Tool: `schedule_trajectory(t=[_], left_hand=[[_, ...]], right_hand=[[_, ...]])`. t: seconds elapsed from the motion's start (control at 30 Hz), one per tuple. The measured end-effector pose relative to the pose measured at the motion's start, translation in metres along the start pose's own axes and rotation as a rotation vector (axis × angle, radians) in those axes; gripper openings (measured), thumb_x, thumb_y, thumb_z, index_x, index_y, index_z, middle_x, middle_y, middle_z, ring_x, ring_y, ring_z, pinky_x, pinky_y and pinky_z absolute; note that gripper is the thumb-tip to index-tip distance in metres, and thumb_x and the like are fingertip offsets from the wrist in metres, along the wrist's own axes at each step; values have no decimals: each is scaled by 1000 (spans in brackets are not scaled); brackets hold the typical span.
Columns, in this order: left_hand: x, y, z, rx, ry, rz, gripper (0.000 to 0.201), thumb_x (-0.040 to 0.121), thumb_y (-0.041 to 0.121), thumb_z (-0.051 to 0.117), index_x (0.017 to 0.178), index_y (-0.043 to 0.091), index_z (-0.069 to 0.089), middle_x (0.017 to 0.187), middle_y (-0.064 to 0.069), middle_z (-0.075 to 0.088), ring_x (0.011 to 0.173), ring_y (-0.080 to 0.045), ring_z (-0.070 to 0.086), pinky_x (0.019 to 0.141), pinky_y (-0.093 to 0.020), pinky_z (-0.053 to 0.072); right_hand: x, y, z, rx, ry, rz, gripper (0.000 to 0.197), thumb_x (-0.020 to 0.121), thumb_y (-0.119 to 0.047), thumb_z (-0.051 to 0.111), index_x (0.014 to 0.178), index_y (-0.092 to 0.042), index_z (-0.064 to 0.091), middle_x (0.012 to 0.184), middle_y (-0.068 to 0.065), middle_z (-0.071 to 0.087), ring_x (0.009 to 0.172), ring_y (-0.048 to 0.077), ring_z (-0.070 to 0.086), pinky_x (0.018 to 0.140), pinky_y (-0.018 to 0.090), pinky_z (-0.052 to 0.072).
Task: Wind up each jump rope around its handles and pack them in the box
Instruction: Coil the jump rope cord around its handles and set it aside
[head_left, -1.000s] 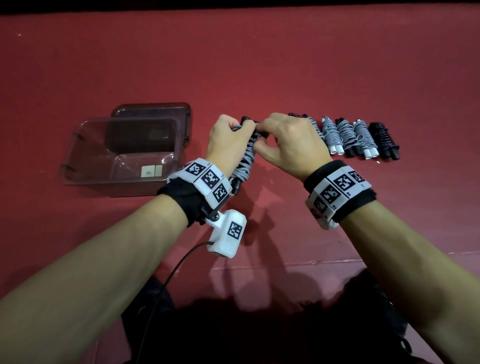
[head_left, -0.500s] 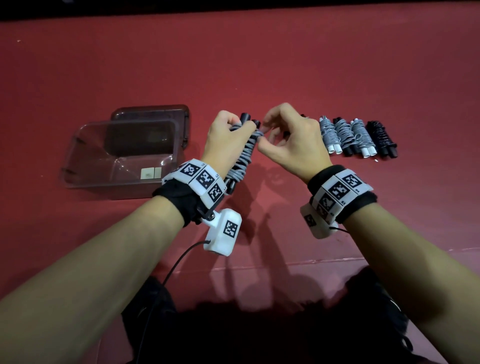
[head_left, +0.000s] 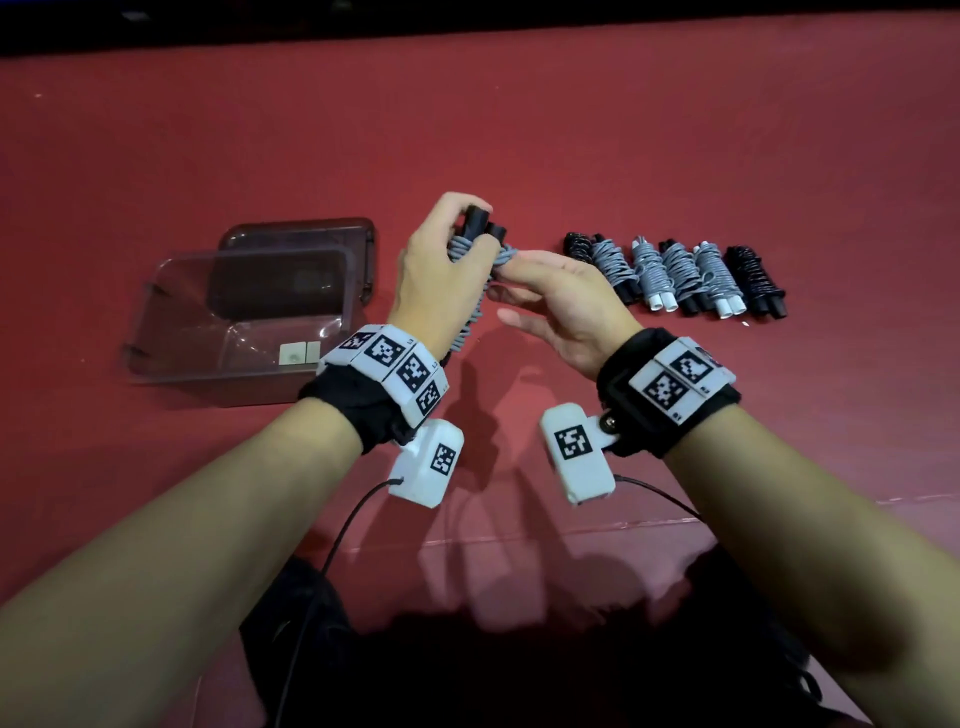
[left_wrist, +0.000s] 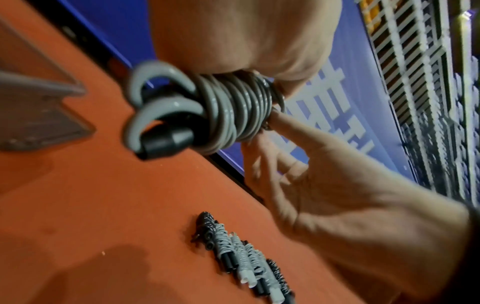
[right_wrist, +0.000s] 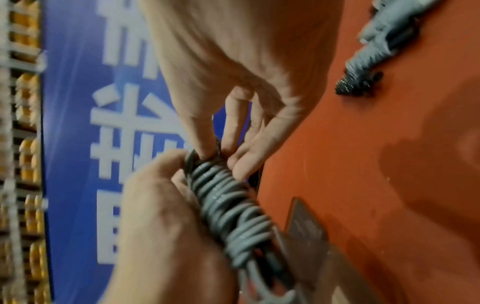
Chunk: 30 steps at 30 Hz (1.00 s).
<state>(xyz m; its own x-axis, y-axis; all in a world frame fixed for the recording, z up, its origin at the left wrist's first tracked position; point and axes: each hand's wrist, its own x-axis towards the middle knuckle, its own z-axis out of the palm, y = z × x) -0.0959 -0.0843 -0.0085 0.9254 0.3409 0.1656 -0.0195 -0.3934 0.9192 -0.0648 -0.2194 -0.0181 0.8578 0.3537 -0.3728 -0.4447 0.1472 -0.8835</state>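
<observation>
My left hand (head_left: 441, 260) grips a jump rope (head_left: 467, 332) of grey cord wound round two black handles (head_left: 480, 228) and holds it almost upright above the red table. In the left wrist view the grey coils (left_wrist: 228, 115) and one black handle end (left_wrist: 166, 142) stick out below the left palm. My right hand (head_left: 561, 296) lies palm up beside it, thumb spread, with straight fingertips (right_wrist: 202, 139) touching the upper coils (right_wrist: 228, 205). A clear empty box (head_left: 218, 387) stands to the left.
Several wound ropes (head_left: 675, 275), grey and black, lie in a row on the table right of my hands, also in the left wrist view (left_wrist: 244, 257). The box lid (head_left: 296, 234) lies behind the box. The table's near edge (head_left: 519, 538) runs under my forearms.
My right hand left its pinch over the top of the bundle and turned palm up, fingertips now on the coils. My left hand lifted the bundle more upright.
</observation>
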Motion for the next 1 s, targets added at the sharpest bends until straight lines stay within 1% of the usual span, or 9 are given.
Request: schedule_trajectory(t=[0.1,0.23,0.37,0.47,0.57,0.63,0.7,0.8,1.0], left_hand=[[-2,-2,0,17,-32,38,26,92,22,60,117,25,65,93,10,68,84,-8,62,74,-19,47],[5,-11,0,-59,-77,-124,28,92,36,64,116,22,69,97,8,73,84,-3,64,78,-21,48],[4,-19,2,17,-98,-123,35,95,38,64,98,3,64,80,-2,64,70,-12,55,66,-30,43],[1,-22,1,70,-81,-97,34,96,37,64,97,4,61,77,1,59,67,-12,53,62,-28,41],[0,-23,3,118,-90,-89,25,95,34,68,107,12,64,86,7,63,74,-7,57,60,-12,41],[-1,-21,4,101,-86,-99,36,91,34,73,122,18,63,102,9,66,88,-1,61,70,-3,40],[-2,-21,7,34,-68,-133,44,87,39,78,125,20,65,111,10,69,99,-3,64,85,-12,46],[-5,-28,11,-59,-60,-193,34,88,49,74,108,23,75,97,9,76,91,-5,70,88,-32,56],[-15,-45,29,-169,-125,-318,43,84,69,55,101,31,65,105,8,74,104,-12,69,103,-47,51]], right_hand=[[0,-3,-2,40,26,-5,12,92,-6,68,103,-10,72,69,-1,71,80,13,72,64,20,55],[-1,-6,1,13,76,-37,4,89,-4,72,91,-8,73,79,6,74,75,11,72,71,23,58],[2,0,1,-13,130,-74,19,86,3,71,96,-10,61,71,7,73,72,18,74,67,29,60],[3,1,-1,-170,122,-107,18,87,1,71,105,-3,71,81,13,74,69,17,72,63,30,59],[5,3,-4,-148,93,-20,17,87,1,67,100,-1,77,73,10,62,57,12,53,66,33,61],[6,5,-5,-84,72,27,17,86,0,61,92,-4,76,72,7,51,56,12,39,70,35,61],[7,5,-6,-38,69,37,20,88,0,54,87,-7,72,71,4,46,56,12,32,71,34,60],[6,2,-5,5,66,32,25,91,1,50,96,-5,74,70,1,47,55,10,34,69,29,59],[7,10,-9,28,78,89,25,99,-6,51,114,1,70,72,0,55,54,7,45,67,27,59]])
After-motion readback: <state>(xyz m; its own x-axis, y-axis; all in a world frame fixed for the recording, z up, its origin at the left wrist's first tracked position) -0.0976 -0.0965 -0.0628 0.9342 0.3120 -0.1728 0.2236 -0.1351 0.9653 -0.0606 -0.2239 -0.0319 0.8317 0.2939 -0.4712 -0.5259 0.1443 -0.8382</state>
